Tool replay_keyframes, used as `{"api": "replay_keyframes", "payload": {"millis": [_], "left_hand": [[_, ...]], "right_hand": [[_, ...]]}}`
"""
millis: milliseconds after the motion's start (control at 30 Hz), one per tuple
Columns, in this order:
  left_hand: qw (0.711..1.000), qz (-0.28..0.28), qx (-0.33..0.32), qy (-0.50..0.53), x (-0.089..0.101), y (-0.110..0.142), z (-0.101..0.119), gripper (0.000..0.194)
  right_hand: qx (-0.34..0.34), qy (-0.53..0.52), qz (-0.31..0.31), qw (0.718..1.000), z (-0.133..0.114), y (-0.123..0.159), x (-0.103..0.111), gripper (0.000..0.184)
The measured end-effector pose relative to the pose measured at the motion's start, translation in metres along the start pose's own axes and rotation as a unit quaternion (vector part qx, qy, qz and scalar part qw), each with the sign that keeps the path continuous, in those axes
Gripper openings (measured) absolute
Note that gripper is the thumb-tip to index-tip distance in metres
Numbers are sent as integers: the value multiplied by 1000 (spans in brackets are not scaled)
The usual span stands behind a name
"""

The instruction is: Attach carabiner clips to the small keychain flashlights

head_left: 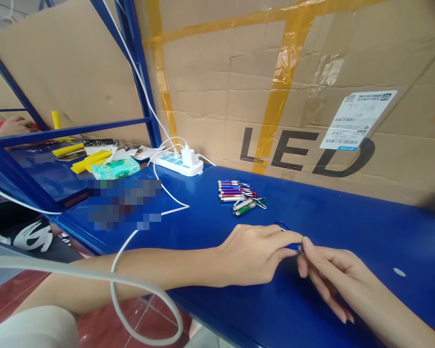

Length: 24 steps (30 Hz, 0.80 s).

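Observation:
My left hand (255, 253) is closed around a small blue keychain flashlight (293, 247), most of which its fingers hide. A blue carabiner clip (283, 225) pokes out above those fingers. At the flashlight's right end, my right hand (333, 270) pinches with thumb and forefinger, its other fingers loosely curled below. Beyond the hands, several similar flashlights (234, 191) in blue, purple, red and silver lie side by side in a row with their clips to the right. A green flashlight (244, 209) and a silver one lie just in front of that row, slightly tilted.
A white power strip (181, 165) with a plugged-in charger stands at the back; its white cable (176, 209) loops over the blue table (348, 217) and my left forearm. A wipes pack (116, 168) lies left. A large cardboard box (217, 96) backs the table. Another person's hand (16, 126) is far left.

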<state>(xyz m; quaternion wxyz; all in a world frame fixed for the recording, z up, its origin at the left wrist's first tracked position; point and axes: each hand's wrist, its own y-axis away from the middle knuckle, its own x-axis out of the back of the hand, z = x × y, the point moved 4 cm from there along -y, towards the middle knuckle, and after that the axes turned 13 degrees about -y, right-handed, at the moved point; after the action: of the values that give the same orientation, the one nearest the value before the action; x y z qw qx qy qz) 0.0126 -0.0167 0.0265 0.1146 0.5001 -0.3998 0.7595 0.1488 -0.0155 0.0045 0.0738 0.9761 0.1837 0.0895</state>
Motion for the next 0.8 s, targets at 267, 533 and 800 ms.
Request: {"api": "replay_keyframes", "payload": {"millis": [267,533,800], "left_hand": [[992,1,48,118,4,-3,-4,22],[984,-54,96,138,1,-8,-6,19],[982,-58,103,150,-1,-9,-9,20]], "right_hand": [[45,-75,62,994,-14,7,4,48],[112,-100,95,984,-18,8,10,34],[179,-107,124,970,-17,7,18,25]]}}
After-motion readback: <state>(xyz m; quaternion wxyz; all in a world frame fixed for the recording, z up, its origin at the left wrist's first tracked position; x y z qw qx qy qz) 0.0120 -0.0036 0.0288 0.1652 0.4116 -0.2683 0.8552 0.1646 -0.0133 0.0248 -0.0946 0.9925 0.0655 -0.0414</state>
